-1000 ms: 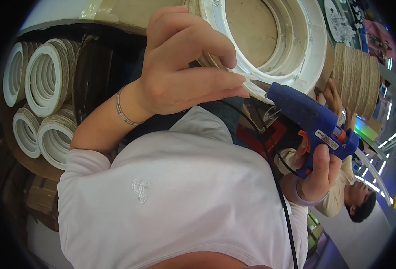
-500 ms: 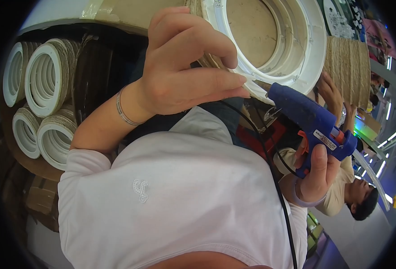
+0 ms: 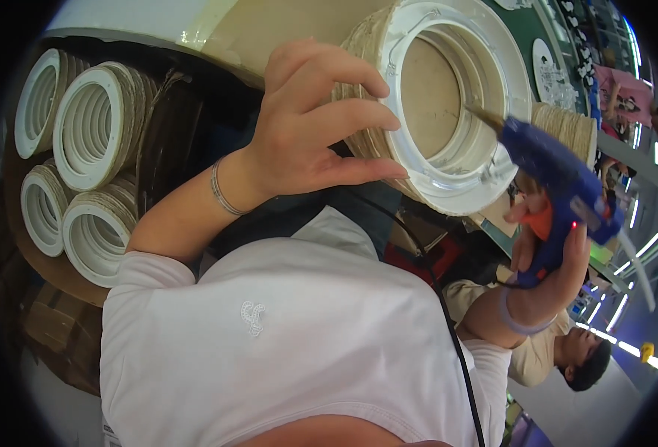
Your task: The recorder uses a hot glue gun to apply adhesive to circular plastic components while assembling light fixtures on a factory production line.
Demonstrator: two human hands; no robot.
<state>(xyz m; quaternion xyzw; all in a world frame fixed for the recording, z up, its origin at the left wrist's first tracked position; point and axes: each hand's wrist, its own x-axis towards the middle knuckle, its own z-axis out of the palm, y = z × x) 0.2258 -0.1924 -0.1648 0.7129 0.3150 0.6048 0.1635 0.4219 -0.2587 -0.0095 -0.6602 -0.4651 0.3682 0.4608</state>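
A stack of white rings (image 3: 521, 82) with beige rope wrapped around its side lies with its round opening facing me. My left hand (image 3: 299, 119) curves over the stack's left side, fingertips and thumb against the white rim. Clear, shiny glue strands show on the rim. In my right hand (image 3: 573, 253) is a blue hot glue gun (image 3: 556, 167) with an orange trigger, my fingers wrapped around its handle. Its metal nozzle points left, in front of the ring opening; I cannot tell whether it touches the rim. A clear glue stick sticks out of its back end.
Several more rope-wrapped white ring stacks (image 3: 90, 134) stand in a brown container at the left. A black cord (image 3: 459, 350) runs down across my shirt. Behind my right hand is another person (image 3: 534, 361) in a beige top. Another rope-covered piece (image 3: 567, 130) lies beyond the stack.
The glue gun has moved from the stack's lower rim to in front of its opening, farther right. The stack shows more of its roped side. My left hand stays at the rim.
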